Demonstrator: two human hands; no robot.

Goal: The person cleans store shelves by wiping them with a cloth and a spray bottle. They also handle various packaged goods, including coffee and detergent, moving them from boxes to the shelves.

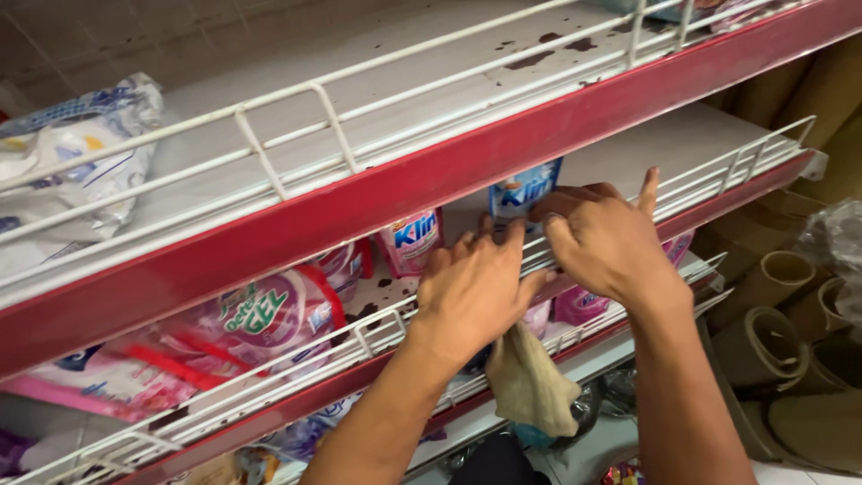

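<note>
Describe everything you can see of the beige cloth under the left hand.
The crumpled beige cloth looks like soft, worn fabric, plain and a little grubby. It hangs limp in loose folds below the left hand, its top tucked beneath the palm where that hand rests on the white wire shelf rail. Its lower end dangles free in front of the shelf below. The right hand does not touch it.

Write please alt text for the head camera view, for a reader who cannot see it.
A person's left hand, with a beige cloth hanging beneath it, and right hand reach over the white wire rail of a red-edged shop shelf. The right hand touches a blue detergent sachet; a pink sachet and a pink detergent pouch lie further left.
</note>
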